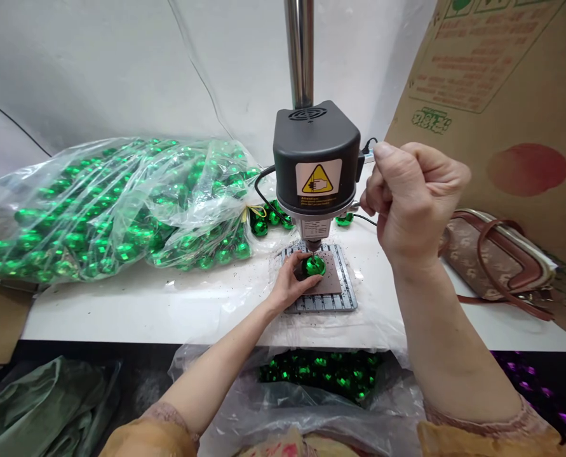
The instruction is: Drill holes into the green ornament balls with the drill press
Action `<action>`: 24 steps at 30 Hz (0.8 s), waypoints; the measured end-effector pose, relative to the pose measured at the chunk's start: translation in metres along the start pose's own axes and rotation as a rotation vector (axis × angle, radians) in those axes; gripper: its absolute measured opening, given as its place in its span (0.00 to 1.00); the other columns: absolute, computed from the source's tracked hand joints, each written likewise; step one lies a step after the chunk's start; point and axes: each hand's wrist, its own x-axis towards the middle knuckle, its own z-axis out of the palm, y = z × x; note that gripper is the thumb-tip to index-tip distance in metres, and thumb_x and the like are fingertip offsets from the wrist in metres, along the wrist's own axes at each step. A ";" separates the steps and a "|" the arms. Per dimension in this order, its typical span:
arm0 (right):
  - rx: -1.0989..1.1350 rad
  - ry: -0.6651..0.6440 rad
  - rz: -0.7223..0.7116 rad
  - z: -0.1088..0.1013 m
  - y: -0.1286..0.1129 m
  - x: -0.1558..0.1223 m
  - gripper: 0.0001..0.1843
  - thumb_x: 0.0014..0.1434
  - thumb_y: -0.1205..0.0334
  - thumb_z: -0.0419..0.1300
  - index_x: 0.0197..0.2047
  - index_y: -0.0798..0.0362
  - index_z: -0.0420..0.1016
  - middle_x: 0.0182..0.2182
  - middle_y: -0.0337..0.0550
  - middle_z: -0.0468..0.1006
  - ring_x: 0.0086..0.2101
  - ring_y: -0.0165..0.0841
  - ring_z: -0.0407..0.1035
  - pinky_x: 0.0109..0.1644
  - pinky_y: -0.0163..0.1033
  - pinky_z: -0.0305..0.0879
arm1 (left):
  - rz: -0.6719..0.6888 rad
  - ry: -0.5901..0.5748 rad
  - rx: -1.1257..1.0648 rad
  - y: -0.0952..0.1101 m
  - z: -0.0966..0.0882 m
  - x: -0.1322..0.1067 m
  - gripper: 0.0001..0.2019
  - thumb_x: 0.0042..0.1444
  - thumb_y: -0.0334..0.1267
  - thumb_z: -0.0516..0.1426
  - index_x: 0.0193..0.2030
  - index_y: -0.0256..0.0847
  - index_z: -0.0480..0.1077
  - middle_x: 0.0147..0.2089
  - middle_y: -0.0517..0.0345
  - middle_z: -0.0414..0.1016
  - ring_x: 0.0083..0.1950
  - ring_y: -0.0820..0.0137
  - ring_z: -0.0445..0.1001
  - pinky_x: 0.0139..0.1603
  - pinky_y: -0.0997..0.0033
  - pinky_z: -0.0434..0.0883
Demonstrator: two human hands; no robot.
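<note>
A shiny green faceted ball sits under the chuck of a black bench drill press. My left hand grips it from the left, thumb in front and fingers behind. Beneath the ball is a brown board on the slotted metal base. My right hand is closed in a fist beside the drill head, wrapped round the drill press lever; most of the lever is hidden by the fingers. Whether the bit touches the ball is too small to tell.
A large clear bag of green balls lies at the left, with several loose green balls behind the drill. An open bag of green balls hangs below the table edge. A handbag and a cardboard box stand at the right.
</note>
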 end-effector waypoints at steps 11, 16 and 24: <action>-0.006 0.087 -0.099 -0.008 0.009 -0.033 0.29 0.61 0.60 0.61 0.16 0.52 0.48 0.13 0.32 0.49 0.15 0.22 0.49 0.21 0.38 0.44 | 0.028 0.017 -0.004 0.003 0.003 -0.002 0.26 0.50 0.45 0.70 0.54 0.42 0.69 0.54 0.50 0.73 0.58 0.58 0.73 0.62 0.56 0.68; 0.036 0.052 -0.150 -0.011 0.013 -0.041 0.29 0.61 0.63 0.60 0.17 0.52 0.46 0.13 0.31 0.50 0.15 0.21 0.49 0.20 0.37 0.49 | 0.033 0.020 -0.012 0.002 0.003 -0.002 0.26 0.50 0.44 0.70 0.53 0.42 0.69 0.54 0.50 0.73 0.57 0.57 0.73 0.62 0.55 0.68; 0.081 0.035 -0.280 -0.014 0.022 -0.044 0.27 0.60 0.69 0.58 0.18 0.53 0.43 0.14 0.30 0.50 0.15 0.19 0.48 0.20 0.35 0.47 | 0.032 0.008 -0.018 -0.003 0.001 -0.001 0.26 0.49 0.44 0.71 0.53 0.43 0.70 0.55 0.50 0.73 0.59 0.57 0.72 0.63 0.54 0.66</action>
